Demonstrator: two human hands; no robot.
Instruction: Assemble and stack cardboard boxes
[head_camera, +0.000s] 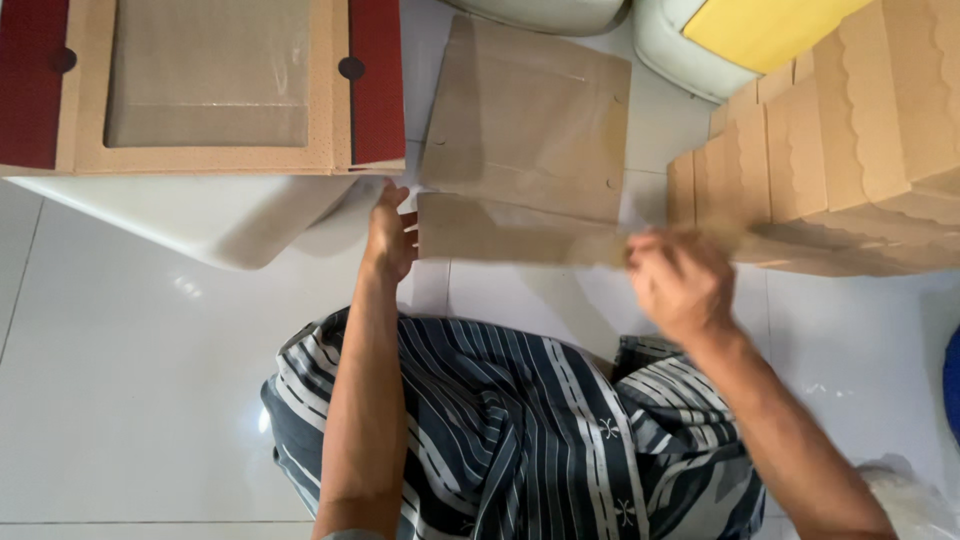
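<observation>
Head cam looking straight down, and I've got a flat brown cardboard sheet (525, 140) lying on the white tile floor (130, 400) in front of my knees. My left hand (390, 238) is pinching the left end of its folded-up front flap, fingers closed on the edge. My right hand (680, 285) is at the right end of that flap, but it's blurry, so can't tell how it's gripping. Stack of folded brown boxes (840, 150) sits just right.
</observation>
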